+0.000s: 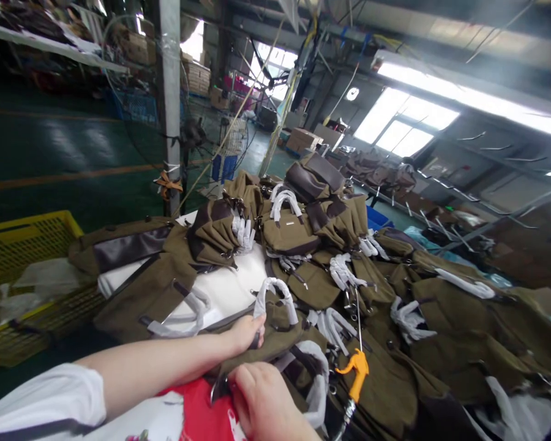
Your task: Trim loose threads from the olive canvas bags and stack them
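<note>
My left hand (pixel 247 334) is closed on an olive canvas bag (pixel 280 334), at the foot of its handle (pixel 275 289), which is wrapped in whitish covering and stands up in an arch. Closer to my body, my right hand (pixel 264 398) has its fingers curled together beside the same bag. A dark piece with a shiny edge (pixel 218 390) sticks out from those fingers; its kind is unclear. Right of both hands lies an orange air blow gun (pixel 359 372) with a thin metal nozzle, resting among the bags.
Many olive bags with dark trim (pixel 294 233) and wrapped handles are heaped on the white-topped table (pixel 234 275). At left stands a yellow plastic crate (pixel 32 229) holding clear plastic. A metal post (pixel 171 92) rises behind the table, with a fan (pixel 233 138) beyond it.
</note>
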The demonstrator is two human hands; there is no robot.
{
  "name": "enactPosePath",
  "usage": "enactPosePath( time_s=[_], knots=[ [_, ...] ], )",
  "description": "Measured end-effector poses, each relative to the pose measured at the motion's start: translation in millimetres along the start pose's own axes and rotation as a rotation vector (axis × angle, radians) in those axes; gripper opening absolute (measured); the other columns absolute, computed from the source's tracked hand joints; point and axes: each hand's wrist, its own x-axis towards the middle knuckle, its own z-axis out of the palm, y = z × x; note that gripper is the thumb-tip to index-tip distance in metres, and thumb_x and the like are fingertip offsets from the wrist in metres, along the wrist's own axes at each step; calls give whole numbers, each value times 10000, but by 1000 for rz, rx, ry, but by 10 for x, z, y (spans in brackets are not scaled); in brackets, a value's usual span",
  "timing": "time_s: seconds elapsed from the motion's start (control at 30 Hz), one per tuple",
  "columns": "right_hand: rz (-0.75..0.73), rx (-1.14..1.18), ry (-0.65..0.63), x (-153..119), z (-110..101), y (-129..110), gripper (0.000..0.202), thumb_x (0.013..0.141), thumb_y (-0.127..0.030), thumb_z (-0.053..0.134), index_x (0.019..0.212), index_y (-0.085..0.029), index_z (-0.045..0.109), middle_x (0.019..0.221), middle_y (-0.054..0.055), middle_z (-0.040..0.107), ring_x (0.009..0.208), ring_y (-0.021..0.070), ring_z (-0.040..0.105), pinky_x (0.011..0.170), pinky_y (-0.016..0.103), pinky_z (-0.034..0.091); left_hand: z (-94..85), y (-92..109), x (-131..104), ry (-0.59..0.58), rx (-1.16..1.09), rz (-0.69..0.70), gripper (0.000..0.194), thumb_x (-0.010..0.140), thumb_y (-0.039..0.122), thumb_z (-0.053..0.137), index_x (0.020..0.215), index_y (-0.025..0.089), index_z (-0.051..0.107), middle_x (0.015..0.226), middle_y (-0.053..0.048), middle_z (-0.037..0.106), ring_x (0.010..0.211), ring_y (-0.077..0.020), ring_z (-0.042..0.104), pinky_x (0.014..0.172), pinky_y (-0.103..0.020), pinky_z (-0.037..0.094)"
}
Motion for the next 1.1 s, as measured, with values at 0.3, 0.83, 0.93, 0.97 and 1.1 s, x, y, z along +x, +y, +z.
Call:
enactPosePath(
  time_s=[0.3,0.83,0.93,0.97,1.1],
  knots=[
    [332,266,205,39,20,-88,110,741,-117,489,728,-225,506,669,-2,646,619,159,608,593,257,387,21,-24,27,-11,7,-9,798,602,995,288,540,222,474,464,8,511,492,-138,457,629,-329,403],
    [764,-158,224,-227,-295,1377,163,886,-152,407,880,-195,564,912,92,668,859,224,645,771,348,456,-123,141,-70,4,-44,50,727,675,940,336,557,232,450,474,19,491,519,-139,448,673,-335,417],
    [485,63,177,-234,-355,1054,228,792,-95,518,970,-222,583,1052,40,643,1047,178,596,961,298,448,-189,189,-56,29,-36,60,748,687,953,259,573,235,434,499,10,502,529,-142,456,674,-336,423],
    [409,145,143,-231,-358,962,279,763,-85,553,996,-231,600,1067,29,642,1064,177,589,981,299,446,-207,203,-46,32,-25,61,750,695,950,237,582,235,433,510,7,510,536,-145,464,674,-335,425],
    [372,159,37,-170,-237,823,141,806,-132,605,885,-224,677,962,40,680,976,222,606,905,362,483,-292,294,-24,-9,74,62,711,715,909,304,583,227,455,513,16,512,548,-144,465,670,-318,419]
  ],
)
